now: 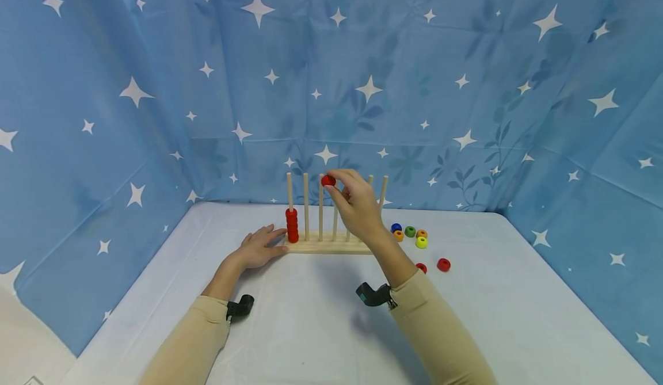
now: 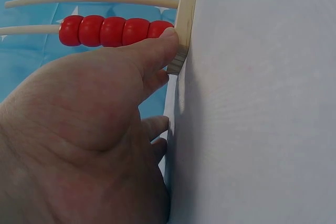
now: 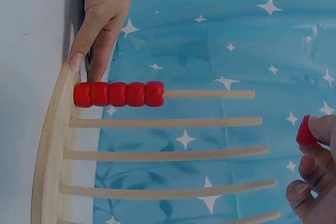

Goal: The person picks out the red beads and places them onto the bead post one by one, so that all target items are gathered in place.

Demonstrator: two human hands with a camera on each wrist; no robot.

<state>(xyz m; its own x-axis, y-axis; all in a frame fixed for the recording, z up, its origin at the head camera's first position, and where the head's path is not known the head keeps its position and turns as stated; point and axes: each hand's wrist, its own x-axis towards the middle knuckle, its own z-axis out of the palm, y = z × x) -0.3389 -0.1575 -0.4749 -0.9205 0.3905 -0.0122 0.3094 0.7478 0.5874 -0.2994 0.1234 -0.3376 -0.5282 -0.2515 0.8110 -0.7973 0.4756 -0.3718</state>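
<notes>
A wooden abacus (image 1: pixel 326 247) with several upright rods stands on the table. Several red beads (image 1: pixel 292 225) are stacked on its leftmost rod. My left hand (image 1: pixel 259 247) steadies the left end of the base, thumb (image 2: pixel 157 51) in front and index finger behind, as the left wrist view shows. My right hand (image 1: pixel 357 204) is raised by the rod tops and pinches a red bead (image 1: pixel 328 181) between thumb and fingers. In the right wrist view that bead (image 3: pixel 305 131) is apart from the rod ends. The other rods seen there are bare.
Right of the abacus lie loose beads: blue (image 1: pixel 396 227), green (image 1: pixel 410 231), yellow (image 1: pixel 422 242) and orange ones (image 1: pixel 398 236). Nearer are two red beads, one (image 1: pixel 444 265) in full view, the other (image 1: pixel 422 267) partly behind my right forearm. A blue star-patterned curtain (image 1: pixel 331 114) hangs behind the white table (image 1: pixel 290 327).
</notes>
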